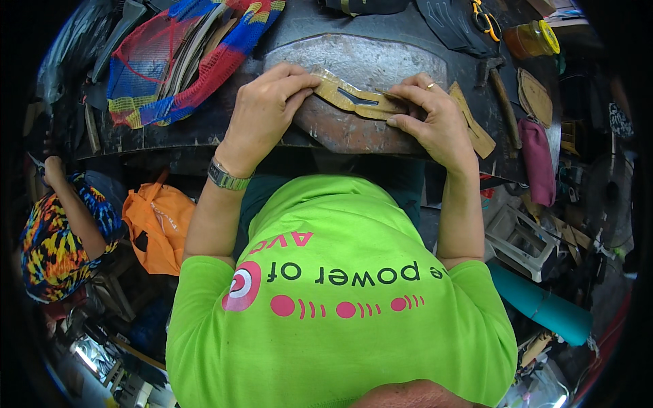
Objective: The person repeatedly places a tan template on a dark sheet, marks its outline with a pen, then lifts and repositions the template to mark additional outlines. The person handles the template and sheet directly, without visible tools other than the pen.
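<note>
Both hands' fingers pinch a flat tan leather strap piece (pixel 357 100), left hand (pixel 262 112) and right hand (pixel 435 119) at opposite ends. Beneath the fingers lies a worn grey stone slab (pixel 367 58) on the counter (pixel 170 139).

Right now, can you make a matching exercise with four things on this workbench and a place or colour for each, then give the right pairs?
Things:
1. tan leather piece
2. mesh bag
3. yellow-lidded jar
4. maroon cloth

Places or colours:
A. far right corner of the bench
B. held between left hand and right hand
C. hanging over the bench's right edge
D. red, blue and yellow, at far left

Pairs: 1-B, 2-D, 3-A, 4-C
</note>
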Motion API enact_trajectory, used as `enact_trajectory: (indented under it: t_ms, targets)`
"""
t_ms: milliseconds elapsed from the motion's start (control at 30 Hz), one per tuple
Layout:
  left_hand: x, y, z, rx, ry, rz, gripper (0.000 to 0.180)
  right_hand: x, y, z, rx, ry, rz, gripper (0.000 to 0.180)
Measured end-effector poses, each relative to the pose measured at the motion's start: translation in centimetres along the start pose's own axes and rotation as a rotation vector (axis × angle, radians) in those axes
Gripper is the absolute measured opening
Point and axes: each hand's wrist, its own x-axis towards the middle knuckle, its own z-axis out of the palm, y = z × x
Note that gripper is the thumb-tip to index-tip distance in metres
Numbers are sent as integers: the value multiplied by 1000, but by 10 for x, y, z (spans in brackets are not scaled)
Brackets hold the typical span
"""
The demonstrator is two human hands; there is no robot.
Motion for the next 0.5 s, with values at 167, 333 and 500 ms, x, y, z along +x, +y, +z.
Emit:
enact_trajectory:
  t_ms: [167, 333, 500]
  targets:
    - [-3, 2, 2, 24, 46, 14, 16, -1, -1, 1, 9, -7, 24, 40]
    - [-4, 1, 2, 51, 50, 29, 16, -2, 0, 2, 22, -7, 46, 41]
    - [-4, 1, 1, 89, 28, 33, 18, -4, 1, 1, 49, -14, 79, 42]
